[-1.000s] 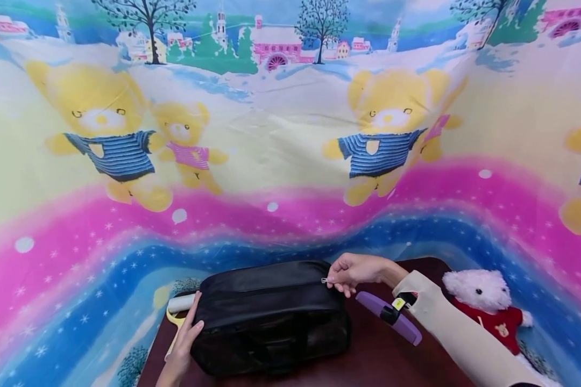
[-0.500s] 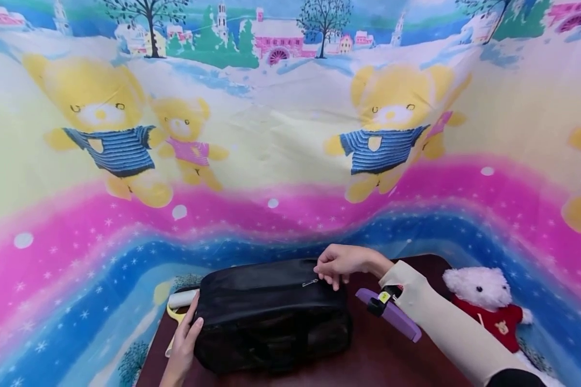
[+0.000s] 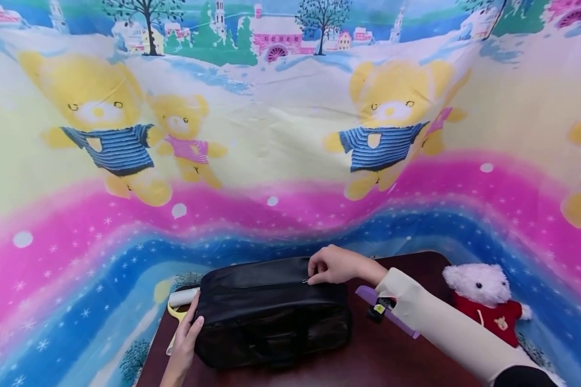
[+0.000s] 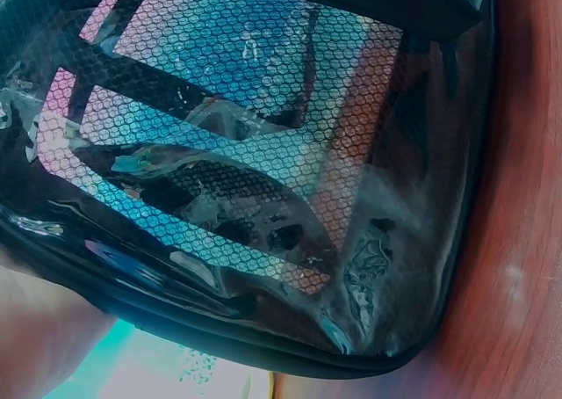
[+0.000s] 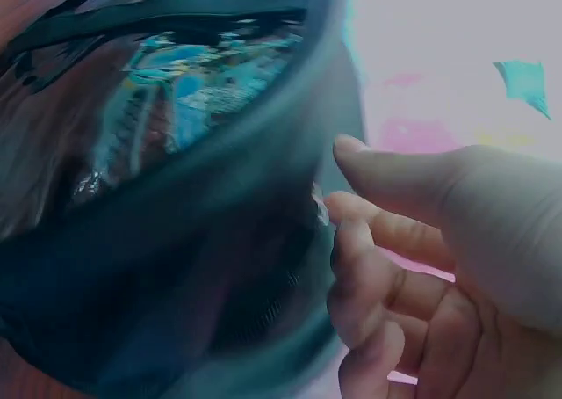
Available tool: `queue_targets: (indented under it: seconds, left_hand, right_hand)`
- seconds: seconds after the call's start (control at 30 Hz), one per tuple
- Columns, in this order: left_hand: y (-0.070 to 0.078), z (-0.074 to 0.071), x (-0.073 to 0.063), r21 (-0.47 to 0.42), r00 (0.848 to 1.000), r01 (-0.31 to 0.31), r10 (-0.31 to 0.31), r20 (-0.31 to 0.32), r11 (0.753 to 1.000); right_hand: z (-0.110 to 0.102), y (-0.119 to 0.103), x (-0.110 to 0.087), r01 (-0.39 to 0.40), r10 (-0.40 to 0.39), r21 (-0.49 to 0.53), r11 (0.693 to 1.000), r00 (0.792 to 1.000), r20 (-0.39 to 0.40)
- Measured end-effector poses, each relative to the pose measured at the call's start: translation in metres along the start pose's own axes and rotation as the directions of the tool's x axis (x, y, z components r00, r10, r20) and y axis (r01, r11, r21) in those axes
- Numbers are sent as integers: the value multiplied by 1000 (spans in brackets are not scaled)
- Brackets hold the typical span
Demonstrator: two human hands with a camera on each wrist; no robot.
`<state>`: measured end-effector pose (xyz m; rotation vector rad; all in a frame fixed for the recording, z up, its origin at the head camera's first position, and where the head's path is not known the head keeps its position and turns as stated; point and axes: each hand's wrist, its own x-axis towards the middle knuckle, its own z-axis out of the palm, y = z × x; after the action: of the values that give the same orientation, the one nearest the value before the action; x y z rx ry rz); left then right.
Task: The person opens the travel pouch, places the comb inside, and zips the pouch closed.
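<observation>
A black handbag (image 3: 271, 312) sits on the dark reddish table, its top seam running left to right. My left hand (image 3: 183, 338) lies against the bag's left end, fingers extended and thumb at the front corner. On the top, towards the right end, my right hand (image 3: 336, 266) has its thumb and index finger at the small metal zipper pull (image 3: 305, 281), seeming to pinch it. The right wrist view shows the zipper pull (image 5: 320, 204) by the index fingertip. The left wrist view catches the bag's glossy, reflective side (image 4: 263, 135) and a blurred part of my hand.
Left of the bag lie a white roll (image 3: 183, 297) and a yellow-handled item (image 3: 174, 313), partly hidden. A purple object (image 3: 402, 323) lies under my right forearm. A white plush bear (image 3: 484, 290) in red sits at the right. Printed cloth (image 3: 271, 134) hangs behind the table.
My right hand first held the zipper pull at the bag's right end, then was off it, and now has its fingertips back at it, further left. The left hand stays at the bag's end.
</observation>
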<state>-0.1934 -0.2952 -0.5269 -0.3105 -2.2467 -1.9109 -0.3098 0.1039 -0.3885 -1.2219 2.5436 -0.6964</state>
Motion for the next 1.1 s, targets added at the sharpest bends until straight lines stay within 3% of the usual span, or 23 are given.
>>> queue_targets:
  seconds: [0.23, 0.4, 0.7, 0.93, 1.1]
  left_hand:
    - [-4, 3, 3, -44, 999, -44, 44, 7, 998]
    - [-3, 3, 2, -36, 1000, -22, 22, -2, 999]
    - [-1, 1, 0, 15, 999, 34, -34, -18, 999]
    - [-1, 3, 1, -2, 1000, -15, 15, -12, 1000]
    - [-1, 2, 0, -20, 999, -35, 35, -10, 999]
  right_hand:
    - [10, -14, 18, -120, 131, -138, 983, 988, 78]
    - [12, -15, 19, -47, 77, -201, 978, 986, 145]
    - [12, -13, 16, -38, 76, -168, 985, 971, 227]
    - [14, -6, 12, -33, 58, -108, 994, 969, 242]
    - [13, -4, 11, -17, 42, -85, 996, 955, 293]
